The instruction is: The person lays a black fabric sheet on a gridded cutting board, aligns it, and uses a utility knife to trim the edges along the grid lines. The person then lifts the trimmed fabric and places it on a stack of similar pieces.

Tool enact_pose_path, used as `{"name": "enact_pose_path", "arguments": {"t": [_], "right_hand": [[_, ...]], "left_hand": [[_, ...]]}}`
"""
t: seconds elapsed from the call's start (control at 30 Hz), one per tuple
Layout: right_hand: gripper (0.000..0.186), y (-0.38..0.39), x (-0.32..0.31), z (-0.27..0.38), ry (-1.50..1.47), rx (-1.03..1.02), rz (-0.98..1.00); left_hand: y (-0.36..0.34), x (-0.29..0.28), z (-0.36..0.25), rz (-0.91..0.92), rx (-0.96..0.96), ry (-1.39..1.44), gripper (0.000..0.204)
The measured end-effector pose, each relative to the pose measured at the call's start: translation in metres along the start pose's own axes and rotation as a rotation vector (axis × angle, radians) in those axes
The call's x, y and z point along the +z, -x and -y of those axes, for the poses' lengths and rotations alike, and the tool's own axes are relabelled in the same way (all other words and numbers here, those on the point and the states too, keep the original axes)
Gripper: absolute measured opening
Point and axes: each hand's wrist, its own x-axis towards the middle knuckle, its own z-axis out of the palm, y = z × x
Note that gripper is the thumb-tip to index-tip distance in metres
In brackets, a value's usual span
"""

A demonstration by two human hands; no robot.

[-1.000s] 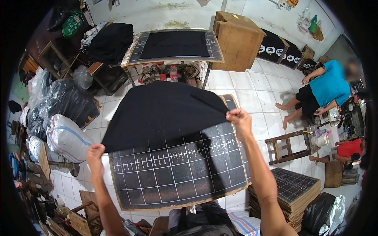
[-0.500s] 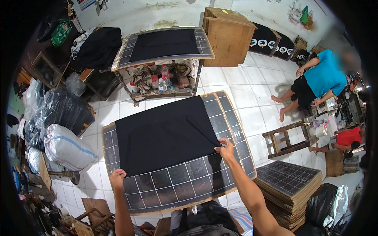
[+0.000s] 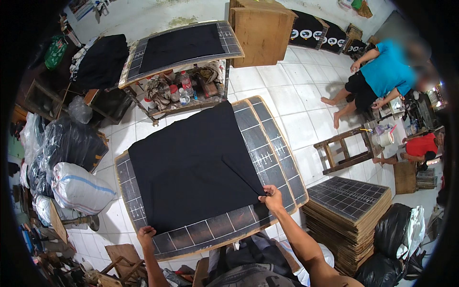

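A wide piece of black cloth [image 3: 191,167] lies over a dark board [image 3: 220,229] marked with a white grid, directly in front of me. My left hand [image 3: 147,233] pinches the cloth's near left corner, close to the board's front edge. At the near right corner my right hand [image 3: 271,197] grips the fabric between thumb and fingers. A slanting crease runs from the middle of the cloth toward that right corner. Along the right and front sides, strips of the gridded board show.
Beyond stands a table [image 3: 235,48] bearing more black cloth [image 3: 184,45], with bottles below. Stacked boards [image 3: 344,201] rise at right, near a wooden stool frame [image 3: 345,149]. White sacks [image 3: 81,184] sit at left. A person in a blue shirt [image 3: 387,71] and another in red [image 3: 420,145] are at right.
Both hands have drawn the cloth's near edge toward me, so it covers more of the board's front. The head view has shifted slightly.
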Motion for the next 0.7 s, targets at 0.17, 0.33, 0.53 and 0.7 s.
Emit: {"name": "enact_pose_path", "arguments": {"t": [0.17,0.33,0.53,0.7], "right_hand": [[0.049,-0.006,-0.020,0.002,0.604,-0.443,-0.331],[0.045,-0.011,-0.059,-0.001,0.823,-0.312,-0.523],[0.044,-0.038,-0.076,0.000,0.617,-0.151,-0.564],[0.043,-0.045,-0.087,0.003,0.333,-0.031,-0.512]], "left_hand": [[-0.025,-0.024,0.045,-0.326,0.158,-0.217,0.044],[-0.044,-0.071,0.098,-0.636,0.040,-0.420,0.049],[-0.062,-0.107,0.099,-0.445,-0.090,-0.320,0.054],[-0.063,-0.106,0.072,-0.474,0.017,-0.190,0.050]]}}
